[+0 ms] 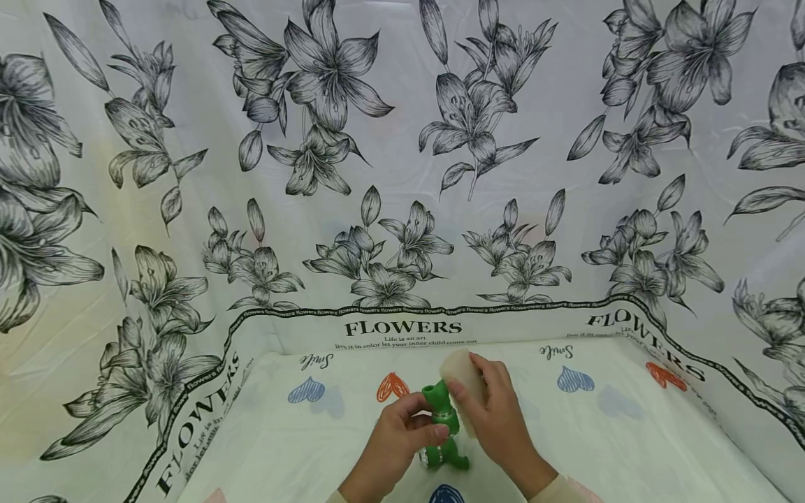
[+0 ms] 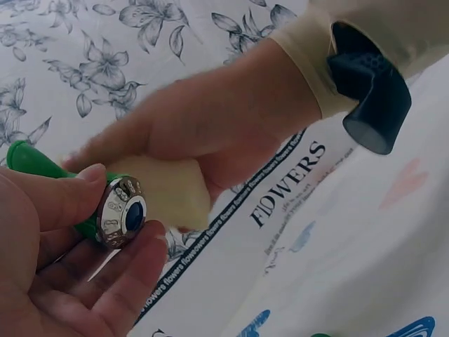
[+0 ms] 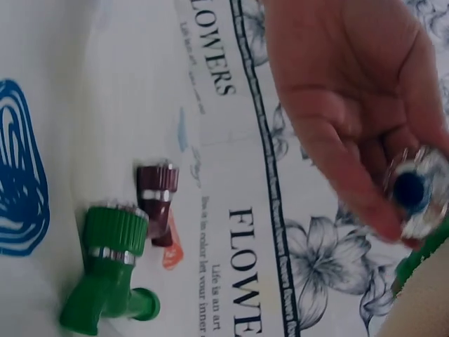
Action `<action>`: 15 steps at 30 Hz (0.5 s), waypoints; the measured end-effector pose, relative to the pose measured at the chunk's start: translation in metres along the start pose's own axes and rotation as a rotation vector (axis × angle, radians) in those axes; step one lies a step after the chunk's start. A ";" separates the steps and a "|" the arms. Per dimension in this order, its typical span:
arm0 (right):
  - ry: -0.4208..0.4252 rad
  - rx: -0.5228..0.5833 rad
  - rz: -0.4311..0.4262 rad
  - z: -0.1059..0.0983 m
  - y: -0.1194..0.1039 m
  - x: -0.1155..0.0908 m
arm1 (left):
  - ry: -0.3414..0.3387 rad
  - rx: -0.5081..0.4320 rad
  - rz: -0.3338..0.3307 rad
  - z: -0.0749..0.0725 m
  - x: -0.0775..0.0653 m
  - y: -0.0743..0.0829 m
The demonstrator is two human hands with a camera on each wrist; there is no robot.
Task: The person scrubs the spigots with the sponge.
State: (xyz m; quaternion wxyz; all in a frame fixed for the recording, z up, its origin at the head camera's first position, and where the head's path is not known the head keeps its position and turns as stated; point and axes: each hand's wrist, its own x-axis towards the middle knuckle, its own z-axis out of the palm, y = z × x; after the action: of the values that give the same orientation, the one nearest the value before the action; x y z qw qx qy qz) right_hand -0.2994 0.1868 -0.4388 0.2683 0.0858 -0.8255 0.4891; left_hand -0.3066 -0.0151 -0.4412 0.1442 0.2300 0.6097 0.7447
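Note:
My left hand (image 1: 397, 434) pinches a green plastic tap (image 1: 437, 397) by its middle. In the left wrist view the tap's silver ring (image 2: 112, 214), with a dark blue centre, faces out between thumb and fingers. My right hand (image 1: 499, 412) grips a cream sponge (image 1: 461, 370), its thumb on the near face. The sponge is right at the green tap's side, partly behind it in the left wrist view. A second green tap (image 1: 449, 455) lies on the cloth just below my left hand.
A maroon tap (image 3: 157, 191) lies beyond the second green tap in the right wrist view. White cloth printed with hearts (image 1: 575, 379) covers the table. Behind it a flower-printed sheet (image 1: 402, 168) rises as a wall and wraps round both sides.

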 end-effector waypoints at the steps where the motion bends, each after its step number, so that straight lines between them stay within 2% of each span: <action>1: 0.007 -0.009 0.017 -0.001 0.003 0.001 | -0.004 0.004 0.000 0.000 0.000 0.000; 7: -0.004 0.022 0.106 0.001 0.011 0.002 | 0.005 0.060 0.001 0.000 0.002 -0.003; 15: -0.033 0.063 0.162 0.006 0.002 -0.004 | 0.054 0.092 -0.011 -0.002 0.006 -0.007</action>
State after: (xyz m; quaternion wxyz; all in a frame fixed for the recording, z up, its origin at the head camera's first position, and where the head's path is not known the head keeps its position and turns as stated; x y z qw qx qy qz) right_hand -0.2991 0.1820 -0.4448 0.2113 0.0350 -0.8184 0.5333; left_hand -0.3127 -0.0123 -0.4470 0.1211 0.2129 0.6483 0.7209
